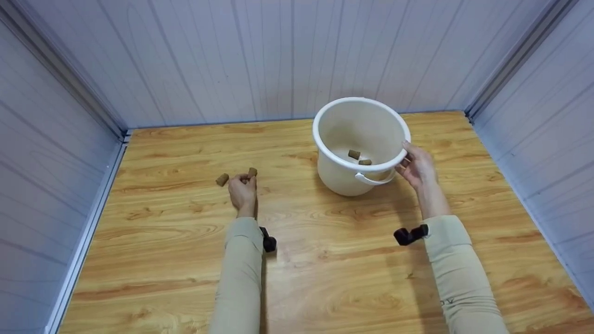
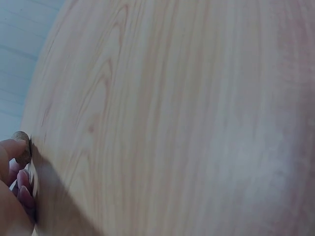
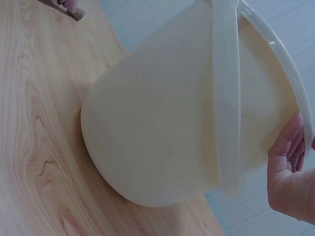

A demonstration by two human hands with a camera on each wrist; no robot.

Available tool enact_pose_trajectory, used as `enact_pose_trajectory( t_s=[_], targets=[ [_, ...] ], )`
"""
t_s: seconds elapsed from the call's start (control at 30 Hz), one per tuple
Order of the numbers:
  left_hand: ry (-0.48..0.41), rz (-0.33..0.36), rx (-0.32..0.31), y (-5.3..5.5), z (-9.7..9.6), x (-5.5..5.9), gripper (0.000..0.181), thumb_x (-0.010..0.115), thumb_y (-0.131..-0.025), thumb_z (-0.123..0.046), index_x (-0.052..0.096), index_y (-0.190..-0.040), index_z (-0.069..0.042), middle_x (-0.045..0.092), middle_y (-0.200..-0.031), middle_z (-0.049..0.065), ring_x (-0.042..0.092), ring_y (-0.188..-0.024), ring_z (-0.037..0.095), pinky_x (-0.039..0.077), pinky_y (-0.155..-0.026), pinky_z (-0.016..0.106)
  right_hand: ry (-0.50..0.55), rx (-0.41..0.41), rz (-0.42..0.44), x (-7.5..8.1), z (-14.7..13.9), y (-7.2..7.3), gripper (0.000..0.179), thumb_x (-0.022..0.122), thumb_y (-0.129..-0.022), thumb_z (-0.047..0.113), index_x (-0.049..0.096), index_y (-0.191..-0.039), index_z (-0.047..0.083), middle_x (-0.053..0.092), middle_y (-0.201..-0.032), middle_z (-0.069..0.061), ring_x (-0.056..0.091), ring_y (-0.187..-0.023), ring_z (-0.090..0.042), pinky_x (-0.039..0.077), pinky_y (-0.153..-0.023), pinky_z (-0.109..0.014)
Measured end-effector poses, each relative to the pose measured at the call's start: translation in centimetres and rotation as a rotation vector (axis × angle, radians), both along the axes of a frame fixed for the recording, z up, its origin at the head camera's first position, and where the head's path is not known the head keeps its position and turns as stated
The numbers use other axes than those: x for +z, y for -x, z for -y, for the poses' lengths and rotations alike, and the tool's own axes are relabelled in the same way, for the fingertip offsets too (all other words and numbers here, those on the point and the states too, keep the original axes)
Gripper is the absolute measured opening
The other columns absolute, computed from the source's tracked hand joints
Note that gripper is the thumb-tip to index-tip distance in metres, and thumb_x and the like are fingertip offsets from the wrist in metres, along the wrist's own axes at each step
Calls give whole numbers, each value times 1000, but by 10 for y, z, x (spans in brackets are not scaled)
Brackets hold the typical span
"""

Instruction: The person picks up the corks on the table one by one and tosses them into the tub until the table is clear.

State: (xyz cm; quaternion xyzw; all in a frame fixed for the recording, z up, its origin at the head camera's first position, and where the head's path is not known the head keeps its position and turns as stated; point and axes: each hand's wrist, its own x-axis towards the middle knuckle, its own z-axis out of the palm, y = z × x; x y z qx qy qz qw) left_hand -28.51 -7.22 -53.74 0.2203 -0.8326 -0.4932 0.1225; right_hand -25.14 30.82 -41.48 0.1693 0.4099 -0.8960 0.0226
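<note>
In the head view my right hand [image 1: 420, 168] grips the rim of a white bucket [image 1: 341, 174] at its right side, thumb on top and fingers below the lip. The right wrist view shows the bucket's handle [image 3: 226, 98] hanging down along its side. Two brown corks, one of them the upper cork [image 1: 354, 154], lie at the bottom inside. Left of the bucket, my left hand [image 1: 243, 192] pinches a cork [image 1: 252, 172] at the wooden surface, and its thumb shows against the cork in the left wrist view. Another loose cork [image 1: 222, 179] lies just left of that hand.
Everything stands on a wood-grain surface [image 1: 176, 260]. A pale panel wall [image 1: 274, 60] runs along the back, close behind the bucket, and side walls rise at the left [image 1: 41, 153] and right [image 1: 543, 116]. Black wrist cameras sit at both cuffs.
</note>
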Motion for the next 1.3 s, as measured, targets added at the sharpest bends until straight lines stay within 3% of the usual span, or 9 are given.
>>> enact_pose_trajectory(
  t_s=[0.4,0.7,0.9,1.17,1.3],
  targets=[
    [-75,-29,-18,-3,2,10,16,61,-83,-14,66,-94,-3,58,-81,9,53,-74,23,42,-64,36,-11,11,-12,2,0,-2,12,53,-88,9,59,-81,1,58,-75,-8,58,-62,-18,46,-51,-26],
    [-177,-139,-64,-2,-3,20,15,61,-81,-8,65,-92,2,55,-76,8,51,-69,19,42,-64,30,22,11,-13,0,-2,-1,11,55,-87,8,60,-80,1,58,-75,-8,58,-63,-19,46,-52,-26],
    [-178,-170,-80,-4,-8,26,14,63,-79,-7,66,-89,2,54,-77,7,51,-68,17,40,-61,27,12,15,-8,0,-3,-2,10,56,-86,8,59,-80,1,59,-72,-8,58,-61,-18,45,-51,-26],
    [-212,-158,-106,-9,-14,34,14,64,-78,-9,66,-89,0,54,-82,8,49,-69,16,39,-60,26,36,19,1,0,-4,-2,9,55,-87,8,58,-82,1,59,-73,-9,59,-61,-19,45,-50,-26],
    [-207,-191,-116,-11,-12,38,15,64,-77,-9,66,-88,0,54,-83,11,48,-69,17,39,-61,25,30,23,-5,0,-3,-1,8,54,-87,8,57,-83,0,59,-74,-8,58,-62,-19,46,-51,-26]
  ],
)
